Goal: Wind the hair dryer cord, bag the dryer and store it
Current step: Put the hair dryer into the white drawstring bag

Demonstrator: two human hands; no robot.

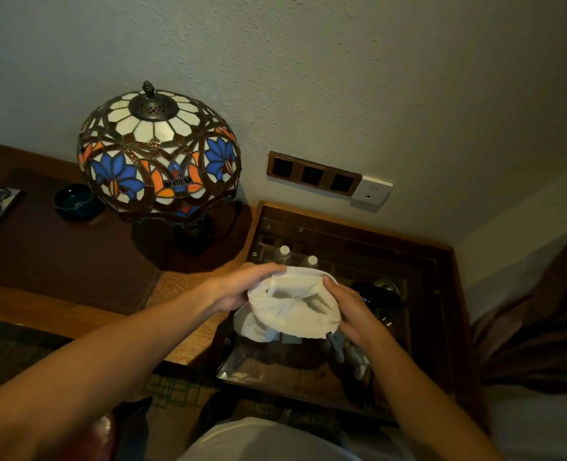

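lamp [159, 154] on desk [59, 261], left of glass-topped table [425, 294]; bottles [283, 254] beneath.

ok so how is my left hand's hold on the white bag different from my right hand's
The left hand pinches the white bag at its far rim, fingers stretched along the edge; the right hand grips the near-right side with fingers curled round the bunched cloth. The left hand sits higher in the frame, the right hand lower. Both pull the bag's mouth open above the glass-topped table.
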